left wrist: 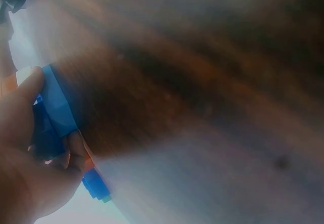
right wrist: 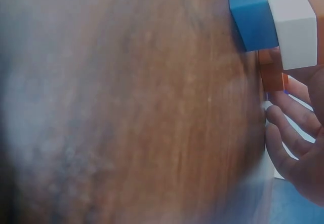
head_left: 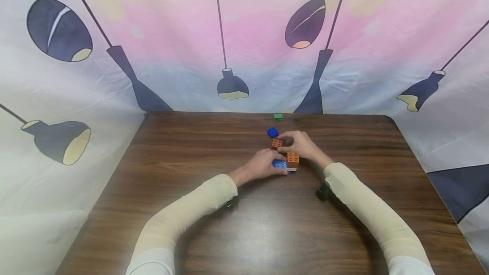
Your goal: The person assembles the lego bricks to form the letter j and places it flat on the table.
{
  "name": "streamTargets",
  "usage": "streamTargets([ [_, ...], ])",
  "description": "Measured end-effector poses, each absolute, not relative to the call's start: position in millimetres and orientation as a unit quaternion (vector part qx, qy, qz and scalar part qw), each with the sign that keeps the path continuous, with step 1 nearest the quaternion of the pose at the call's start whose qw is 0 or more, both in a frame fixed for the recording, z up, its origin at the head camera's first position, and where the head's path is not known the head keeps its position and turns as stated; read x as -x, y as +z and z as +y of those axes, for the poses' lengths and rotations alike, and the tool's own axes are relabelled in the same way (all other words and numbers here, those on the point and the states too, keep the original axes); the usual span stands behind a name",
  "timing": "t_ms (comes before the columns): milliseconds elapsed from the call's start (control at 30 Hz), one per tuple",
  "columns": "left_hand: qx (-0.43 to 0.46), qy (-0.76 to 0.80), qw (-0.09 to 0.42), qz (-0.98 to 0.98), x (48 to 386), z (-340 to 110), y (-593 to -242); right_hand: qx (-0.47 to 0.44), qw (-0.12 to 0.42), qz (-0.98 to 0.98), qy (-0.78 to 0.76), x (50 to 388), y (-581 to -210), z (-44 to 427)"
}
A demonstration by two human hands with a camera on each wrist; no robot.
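In the head view my left hand [head_left: 263, 164] grips a stack of toy bricks, its thumb and fingers about a blue brick [head_left: 280, 164]. On the stack's right side an orange brick [head_left: 293, 158] sits above a thin-looking white brick [head_left: 291, 169]. The left wrist view shows the thumb and a finger at opposite ends of the blue brick [left wrist: 61, 105]. Just beyond the stack, my right hand [head_left: 304, 146] pinches a smaller-looking orange brick [head_left: 276, 143] between thumb and index finger. In the right wrist view this orange brick [right wrist: 272, 77] is partly hidden behind the stack.
A dark blue brick [head_left: 272, 132] lies behind the pinched orange one. Farther back, a green brick [head_left: 278, 116] is near the far edge of the brown wooden table [head_left: 198, 147]. A patterned cloth [head_left: 183, 54] hangs behind and beside the table.
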State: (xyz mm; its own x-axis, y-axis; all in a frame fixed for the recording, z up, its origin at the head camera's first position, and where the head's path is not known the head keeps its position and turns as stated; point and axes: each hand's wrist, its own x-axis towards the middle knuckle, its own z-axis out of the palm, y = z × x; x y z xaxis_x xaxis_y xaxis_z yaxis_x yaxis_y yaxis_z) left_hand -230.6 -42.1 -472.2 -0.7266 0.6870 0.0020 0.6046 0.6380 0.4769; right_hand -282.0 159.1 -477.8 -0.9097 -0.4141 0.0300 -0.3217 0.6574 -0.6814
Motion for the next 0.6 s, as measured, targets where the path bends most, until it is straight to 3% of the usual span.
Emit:
streamTargets([
  [600,-0.358,0.223,0.085,0.903,230.9,-41.3,-472.3,0.203,0.019,0.923,-0.328,278.3,-473.9,185.8],
])
